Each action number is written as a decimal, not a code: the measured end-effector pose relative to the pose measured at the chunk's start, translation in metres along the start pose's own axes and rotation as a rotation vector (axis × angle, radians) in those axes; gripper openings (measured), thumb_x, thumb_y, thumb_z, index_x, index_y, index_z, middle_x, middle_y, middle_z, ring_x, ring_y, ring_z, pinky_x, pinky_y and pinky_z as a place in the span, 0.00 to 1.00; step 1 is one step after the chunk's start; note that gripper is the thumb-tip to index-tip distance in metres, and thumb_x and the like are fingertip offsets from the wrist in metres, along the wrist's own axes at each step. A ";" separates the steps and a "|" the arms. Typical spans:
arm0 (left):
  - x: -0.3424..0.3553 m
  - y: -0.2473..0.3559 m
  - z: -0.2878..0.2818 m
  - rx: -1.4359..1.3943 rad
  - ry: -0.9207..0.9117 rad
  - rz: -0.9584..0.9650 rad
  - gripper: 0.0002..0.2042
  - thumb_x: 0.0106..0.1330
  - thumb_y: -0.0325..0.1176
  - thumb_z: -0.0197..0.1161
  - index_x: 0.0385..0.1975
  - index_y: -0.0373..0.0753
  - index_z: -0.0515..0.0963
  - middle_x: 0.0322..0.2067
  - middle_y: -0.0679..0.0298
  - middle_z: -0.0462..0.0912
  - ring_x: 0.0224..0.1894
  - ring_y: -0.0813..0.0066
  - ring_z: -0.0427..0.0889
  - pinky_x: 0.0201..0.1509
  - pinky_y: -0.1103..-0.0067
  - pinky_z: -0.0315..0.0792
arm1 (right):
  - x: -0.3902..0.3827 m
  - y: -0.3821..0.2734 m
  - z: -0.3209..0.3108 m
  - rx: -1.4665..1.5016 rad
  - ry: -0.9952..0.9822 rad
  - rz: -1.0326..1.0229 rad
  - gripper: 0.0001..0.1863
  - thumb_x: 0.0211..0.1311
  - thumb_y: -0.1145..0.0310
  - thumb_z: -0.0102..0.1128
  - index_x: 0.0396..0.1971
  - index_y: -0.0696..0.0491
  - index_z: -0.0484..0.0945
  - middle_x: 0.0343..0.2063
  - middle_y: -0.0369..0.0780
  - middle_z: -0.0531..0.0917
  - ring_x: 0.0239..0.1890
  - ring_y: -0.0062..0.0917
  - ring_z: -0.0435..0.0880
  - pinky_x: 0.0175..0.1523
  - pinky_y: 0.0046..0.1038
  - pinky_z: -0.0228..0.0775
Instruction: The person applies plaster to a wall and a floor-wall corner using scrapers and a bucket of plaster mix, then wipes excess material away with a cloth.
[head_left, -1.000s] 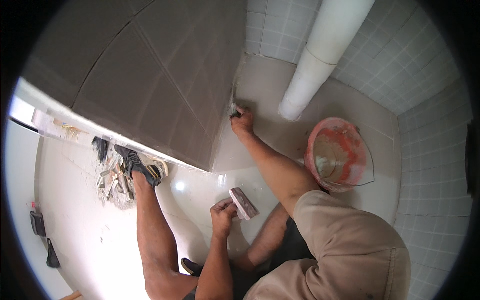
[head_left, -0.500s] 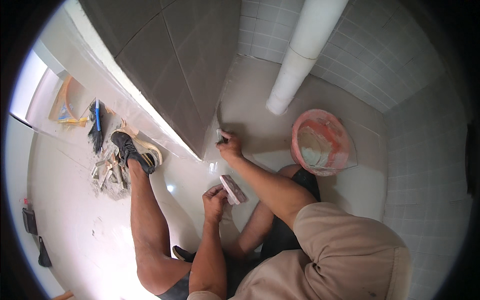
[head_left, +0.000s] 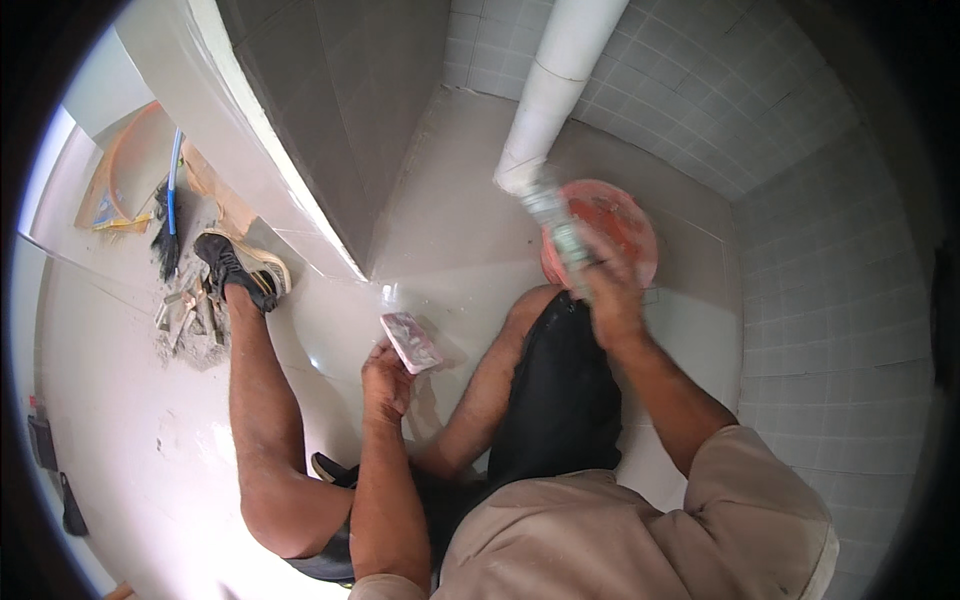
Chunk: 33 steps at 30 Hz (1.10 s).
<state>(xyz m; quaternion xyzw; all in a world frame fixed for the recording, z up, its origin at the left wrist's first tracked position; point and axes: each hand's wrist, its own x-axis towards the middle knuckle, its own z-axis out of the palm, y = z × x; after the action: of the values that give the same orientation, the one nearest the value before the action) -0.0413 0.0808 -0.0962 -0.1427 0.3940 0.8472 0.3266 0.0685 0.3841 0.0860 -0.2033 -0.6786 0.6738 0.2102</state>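
My left hand (head_left: 385, 382) is closed around a small rectangular pink float (head_left: 410, 341), tilted with its face up and smeared with whitish paste. Its grip is hidden by my fingers. Over the near side of a red bucket (head_left: 640, 220), my right hand (head_left: 618, 300) is closed on a long pale-green tool (head_left: 557, 225), smeared by motion. The tool's far end points toward the foot of the white pipe (head_left: 545, 110), and its exact kind does not show. Part of the bucket's inside is covered by my hand and the tool.
A tiled partition wall (head_left: 310, 110) ends in a pale edge ahead of my left hand. Grey tiled walls (head_left: 830, 300) stand on the right. Beyond my outstretched left shoe (head_left: 240, 268) lie rubble (head_left: 195, 320) and a blue-handled brush (head_left: 170, 210).
My right hand has moved from the foot of the partition wall rightward to the bucket, carrying its tool. My left hand has turned the float so its smeared face shows.
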 end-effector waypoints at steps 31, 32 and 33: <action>-0.089 -0.009 0.054 -0.087 -0.043 -0.080 0.28 0.62 0.26 0.63 0.64 0.37 0.66 0.58 0.57 0.77 0.59 0.60 0.79 0.65 0.60 0.73 | -0.060 0.070 -0.179 -0.896 0.450 -0.363 0.17 0.67 0.67 0.62 0.50 0.61 0.78 0.37 0.44 0.80 0.39 0.32 0.80 0.48 0.32 0.71; -0.086 -0.010 0.058 -0.086 -0.086 -0.107 0.28 0.62 0.27 0.64 0.64 0.36 0.67 0.57 0.57 0.78 0.58 0.60 0.79 0.66 0.60 0.73 | -0.050 0.045 -0.167 -0.950 0.293 -0.357 0.14 0.66 0.69 0.63 0.48 0.60 0.80 0.37 0.46 0.81 0.39 0.35 0.81 0.47 0.33 0.72; -0.082 -0.011 0.064 -0.085 -0.131 -0.133 0.27 0.62 0.27 0.64 0.63 0.36 0.68 0.56 0.57 0.79 0.58 0.60 0.80 0.66 0.60 0.73 | -0.040 0.030 -0.163 -0.942 0.290 -0.355 0.14 0.66 0.69 0.63 0.48 0.60 0.80 0.37 0.46 0.81 0.39 0.35 0.81 0.47 0.33 0.72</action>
<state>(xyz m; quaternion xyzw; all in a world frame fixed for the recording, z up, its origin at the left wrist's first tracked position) 0.0279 0.0986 -0.0197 -0.1269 0.3252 0.8470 0.4010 0.1924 0.4973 0.0564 -0.2489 -0.8961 0.2145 0.2985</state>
